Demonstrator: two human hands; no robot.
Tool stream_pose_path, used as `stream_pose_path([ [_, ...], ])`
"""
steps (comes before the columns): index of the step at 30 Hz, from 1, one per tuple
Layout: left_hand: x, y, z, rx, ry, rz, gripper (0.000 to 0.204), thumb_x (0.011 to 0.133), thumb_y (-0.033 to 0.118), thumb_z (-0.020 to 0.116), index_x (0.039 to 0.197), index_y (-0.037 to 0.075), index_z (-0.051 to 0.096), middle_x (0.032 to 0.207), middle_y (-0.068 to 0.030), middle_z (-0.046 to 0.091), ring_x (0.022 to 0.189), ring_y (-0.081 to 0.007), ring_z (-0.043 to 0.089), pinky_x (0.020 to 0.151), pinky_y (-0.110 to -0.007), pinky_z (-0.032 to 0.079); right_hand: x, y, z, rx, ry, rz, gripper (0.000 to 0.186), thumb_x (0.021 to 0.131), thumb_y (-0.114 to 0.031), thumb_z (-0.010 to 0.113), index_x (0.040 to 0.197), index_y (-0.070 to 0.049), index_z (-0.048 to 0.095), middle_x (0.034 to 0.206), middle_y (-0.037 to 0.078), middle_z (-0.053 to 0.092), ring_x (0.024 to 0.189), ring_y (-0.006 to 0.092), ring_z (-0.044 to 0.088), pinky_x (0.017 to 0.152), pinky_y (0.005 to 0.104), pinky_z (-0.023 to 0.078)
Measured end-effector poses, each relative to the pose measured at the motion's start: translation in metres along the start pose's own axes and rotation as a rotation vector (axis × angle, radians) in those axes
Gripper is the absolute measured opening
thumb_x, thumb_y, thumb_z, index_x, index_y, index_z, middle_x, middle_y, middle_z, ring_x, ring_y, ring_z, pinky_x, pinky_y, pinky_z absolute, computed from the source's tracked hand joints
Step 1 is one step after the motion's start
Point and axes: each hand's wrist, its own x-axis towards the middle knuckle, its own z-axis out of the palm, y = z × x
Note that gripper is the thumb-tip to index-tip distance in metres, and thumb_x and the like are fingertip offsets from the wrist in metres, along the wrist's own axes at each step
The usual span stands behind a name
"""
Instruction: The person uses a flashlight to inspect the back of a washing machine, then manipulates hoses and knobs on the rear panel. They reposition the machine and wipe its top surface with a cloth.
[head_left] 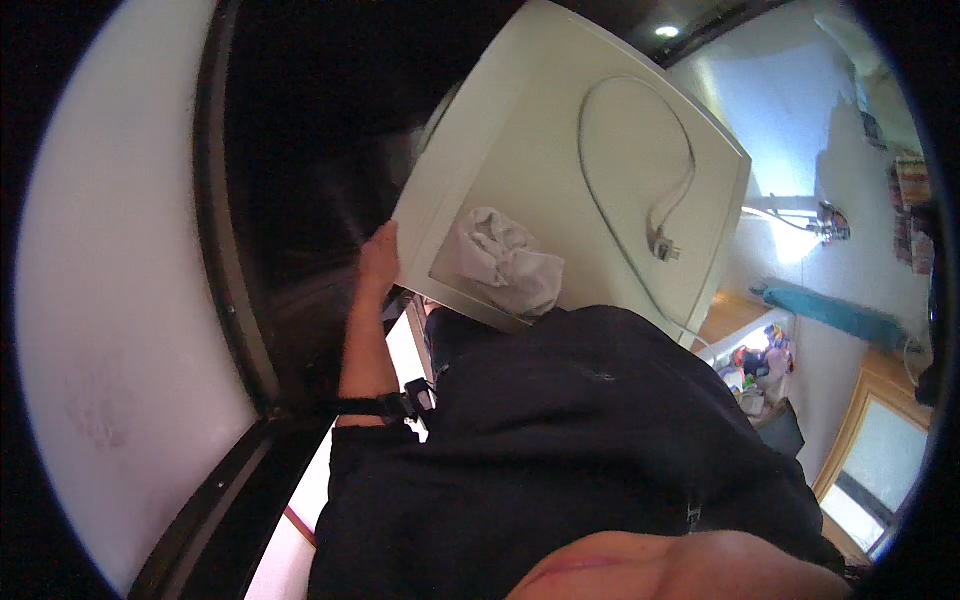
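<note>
In front of me stands a boxy cream appliance, seen from above and tilted in the view, with a rounded part bulging from its far left side. My left hand is at its near left edge, fingers closed over the side and partly hidden. A crumpled white cloth lies on the top, by the near edge. The grey power cord loops across the same surface, its plug resting toward the right. My right hand does not show.
A dark-framed opening and a pale wall are on the left. At right are a metal fitting on the wall, a teal strip, a container of small colourful items and a wood-framed panel.
</note>
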Motion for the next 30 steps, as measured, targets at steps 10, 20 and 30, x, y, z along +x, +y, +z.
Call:
stream_pose_path([
  [10,-0.019,-0.024,0.013,-0.002,-0.076,-0.132,0.064,0.090,0.052,0.030,0.131,0.003,0.043,0.124,-0.0241,0.049,0.116,-0.0406,0.046,0.097,-0.041,0.036,0.035,0.001,0.003,0.006,0.071,-0.092,0.068,0.077,-0.058,0.058,0.095,0.008,0.060,0.091,0.028,0.062,0.087,0.0407,0.059,0.078,0.0460,0.044],
  [20,0.059,0.212,-0.037,0.548,0.152,0.558,0.048,0.089,0.039,0.046,0.125,0.009,0.050,0.118,-0.0148,0.057,0.108,-0.0333,0.053,0.090,-0.043,0.042,0.010,-0.027,0.003,-0.011,0.362,-0.066,0.067,0.078,-0.057,0.058,0.097,0.007,0.060,0.093,0.027,0.062,0.089,0.0400,0.059,0.079,0.0453,0.044],
  [30,0.255,0.363,0.112,0.891,0.117,1.056,0.043,0.091,0.036,0.041,0.123,0.008,0.050,0.125,-0.0117,0.052,0.117,-0.0317,0.046,0.097,-0.043,0.037,-0.010,-0.084,-0.006,-0.259,0.346,0.335,0.073,0.076,-0.070,0.046,0.101,-0.003,0.059,0.088,0.022,0.064,0.087,0.0403,0.060,0.075,0.0486,0.045],
])
